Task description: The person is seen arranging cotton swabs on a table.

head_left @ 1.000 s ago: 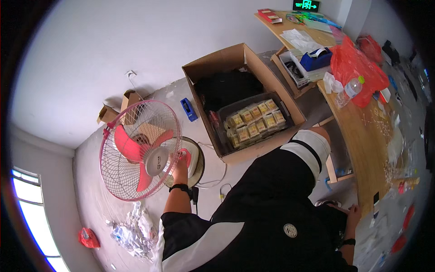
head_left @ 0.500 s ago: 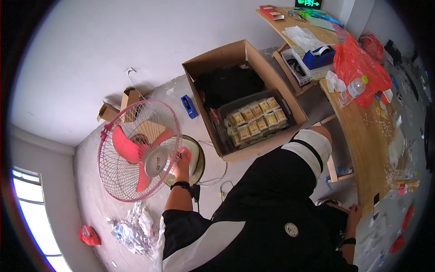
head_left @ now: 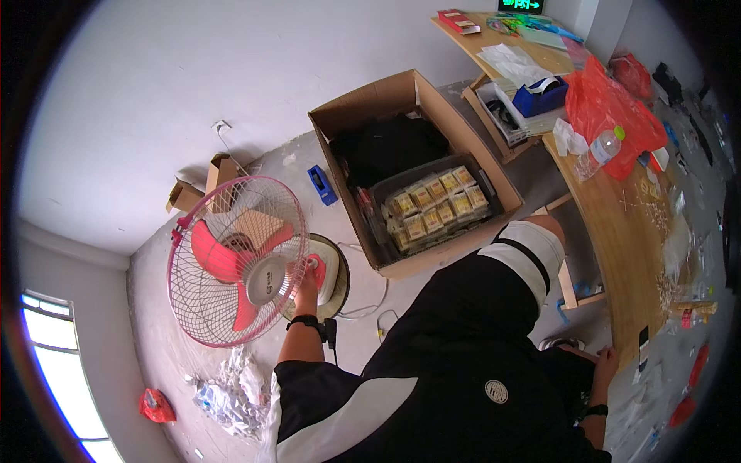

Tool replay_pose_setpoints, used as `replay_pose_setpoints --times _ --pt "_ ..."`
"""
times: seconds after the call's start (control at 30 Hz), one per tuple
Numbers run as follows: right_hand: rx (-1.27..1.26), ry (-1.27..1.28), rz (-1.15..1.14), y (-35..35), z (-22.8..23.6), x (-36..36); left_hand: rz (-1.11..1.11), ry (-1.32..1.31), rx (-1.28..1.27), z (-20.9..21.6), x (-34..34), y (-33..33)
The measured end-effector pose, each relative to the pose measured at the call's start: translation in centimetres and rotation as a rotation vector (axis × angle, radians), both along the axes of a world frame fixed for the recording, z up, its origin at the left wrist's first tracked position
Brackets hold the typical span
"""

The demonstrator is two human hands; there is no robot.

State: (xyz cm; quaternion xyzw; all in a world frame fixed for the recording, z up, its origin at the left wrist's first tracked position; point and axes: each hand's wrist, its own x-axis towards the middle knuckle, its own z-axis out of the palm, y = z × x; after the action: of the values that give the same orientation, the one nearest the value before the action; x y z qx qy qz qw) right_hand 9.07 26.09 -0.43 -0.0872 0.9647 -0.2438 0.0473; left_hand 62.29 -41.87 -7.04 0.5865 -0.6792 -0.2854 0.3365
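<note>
A floor fan with a pink-rimmed wire guard (head_left: 199, 320) and red blades stands to my left. My left hand (head_left: 306, 282) reaches behind the guard's right edge, at the red and white part of the fan's stand (head_left: 328, 266). The guard partly covers its fingers, so their grip cannot be made out. My right hand (head_left: 605, 363) is low at the right, beside the near edge of the wooden table (head_left: 621, 270) and close to my leg. Its fingers are small and turned away, and nothing can be made out in them.
Ahead, a large cardboard box (head_left: 482, 166) holds black cloth and a dark bin of small yellow-and-white packets (head_left: 434, 187). A blue tape dispenser (head_left: 322, 184) is on the floor. A bottle (head_left: 599, 152) and red plastic bag (head_left: 614, 108) top the table. Crumpled plastic (head_left: 233, 393) lies at left.
My left hand has shifted slightly at the fan's stand. The whole view has tilted a little; otherwise the fan, the box and my right hand look the same.
</note>
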Motion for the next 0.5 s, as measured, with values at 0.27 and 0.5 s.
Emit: replay_pose_setpoints --times 0.27,0.5 --pt "0.027 -0.013 -0.017 -0.5 0.1 0.2 -0.042 -0.409 -0.256 -1.1 1.1 -0.4" --pt "0.004 -0.054 -0.022 0.3 -2.0 -0.7 -0.177 -0.398 -0.208 4.5 -3.8 5.1"
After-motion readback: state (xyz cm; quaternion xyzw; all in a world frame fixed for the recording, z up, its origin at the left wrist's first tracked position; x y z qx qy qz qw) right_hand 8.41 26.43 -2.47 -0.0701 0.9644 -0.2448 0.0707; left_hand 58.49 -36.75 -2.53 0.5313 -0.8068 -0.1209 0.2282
